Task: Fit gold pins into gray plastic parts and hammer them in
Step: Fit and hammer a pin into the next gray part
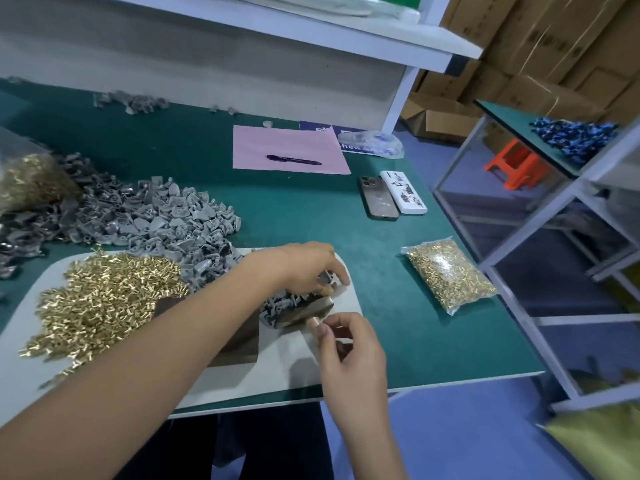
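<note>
The right hand (341,336) has thumb and fingers curled round the wooden handle of a small hammer (304,311), gripping it close up by the head; the handle runs back toward the person and the dark metal head lies crosswise just beyond the knuckles. Just past that head, the left hand (311,268) reaches across the body with its fingers bent down, pinching a gray plastic part (327,277) at their tips. So the part sits directly ahead of the hammer, almost touching, the right hand nearer the person. Whether a pin is already seated in it is hidden by the fingers. More gray parts (280,304) crowd under the left palm. Out beyond the left forearm a heap of gold pins (100,299) spreads over the white board (349,296), with the big pile of gray parts (166,220) beyond that. Off to the right hand's outer side lies a sealed bag of pins (450,275).
</note>
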{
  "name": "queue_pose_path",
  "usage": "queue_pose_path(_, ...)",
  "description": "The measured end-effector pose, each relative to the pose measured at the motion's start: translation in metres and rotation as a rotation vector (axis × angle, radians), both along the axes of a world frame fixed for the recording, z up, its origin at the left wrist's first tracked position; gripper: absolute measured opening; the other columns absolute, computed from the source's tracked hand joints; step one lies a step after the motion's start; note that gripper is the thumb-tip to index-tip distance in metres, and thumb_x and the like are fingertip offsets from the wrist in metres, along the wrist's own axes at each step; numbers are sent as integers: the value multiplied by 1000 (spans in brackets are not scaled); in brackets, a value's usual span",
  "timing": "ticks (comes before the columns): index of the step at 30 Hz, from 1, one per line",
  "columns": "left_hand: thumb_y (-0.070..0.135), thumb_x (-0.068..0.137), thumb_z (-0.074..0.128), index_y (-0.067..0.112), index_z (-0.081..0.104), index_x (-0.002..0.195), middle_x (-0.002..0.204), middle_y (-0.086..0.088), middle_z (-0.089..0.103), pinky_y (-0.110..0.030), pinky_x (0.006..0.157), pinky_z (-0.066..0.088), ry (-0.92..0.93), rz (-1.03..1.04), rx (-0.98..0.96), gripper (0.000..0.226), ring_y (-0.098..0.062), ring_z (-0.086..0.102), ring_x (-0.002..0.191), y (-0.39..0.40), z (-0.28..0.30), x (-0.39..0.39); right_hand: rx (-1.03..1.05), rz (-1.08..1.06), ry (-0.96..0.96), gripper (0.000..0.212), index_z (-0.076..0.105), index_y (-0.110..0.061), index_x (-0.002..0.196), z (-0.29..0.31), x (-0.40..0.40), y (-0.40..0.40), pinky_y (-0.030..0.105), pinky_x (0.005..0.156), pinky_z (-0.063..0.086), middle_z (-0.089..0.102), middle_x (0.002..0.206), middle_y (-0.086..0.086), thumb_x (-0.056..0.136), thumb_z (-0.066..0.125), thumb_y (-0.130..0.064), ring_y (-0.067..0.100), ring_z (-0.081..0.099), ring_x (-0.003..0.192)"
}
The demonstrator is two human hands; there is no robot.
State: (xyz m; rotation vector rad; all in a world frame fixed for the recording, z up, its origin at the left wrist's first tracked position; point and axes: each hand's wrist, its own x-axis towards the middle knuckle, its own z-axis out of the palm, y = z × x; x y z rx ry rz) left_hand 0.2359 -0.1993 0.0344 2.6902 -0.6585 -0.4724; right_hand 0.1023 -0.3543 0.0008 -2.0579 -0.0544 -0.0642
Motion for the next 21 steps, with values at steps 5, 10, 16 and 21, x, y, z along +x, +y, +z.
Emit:
queue_pose_path(5,27,93,66,43,69,110,104,20,54,-36,90,50,-42,-55,21,24,-13,57,109,-1,1,2,27,-39,-2,14,62,-31,85,-2,-1,-5,21,72,50,63,94,-13,97,64,-25,7,62,88)
queue_pose_path(10,27,92,65,38,68,104,101,17,59,-39,88,51,-51,-54,34,16,-14,59,101,7,0,-5,-8,-57,-41,14,62,-32,88,0,3,-13,28,78,52,63,96,-14,97,63,-22,6,61,94)
queue_pose_path(16,34,95,65,37,65,109,98,17,62,-33,85,42,-146,-5,-2,14,-13,56,103,23,6,-17,-26,-104,-63,17,62,-34,85,6,7,-24,28,78,49,64,92,-16,96,65,-23,4,61,95)
queue_pose_path(21,36,95,65,37,65,110,102,15,65,-33,86,43,-230,79,-39,15,-14,56,103,37,11,-31,-22,-99,-49,15,64,-33,85,7,4,-20,19,74,45,65,91,-18,96,66,-23,2,61,94)
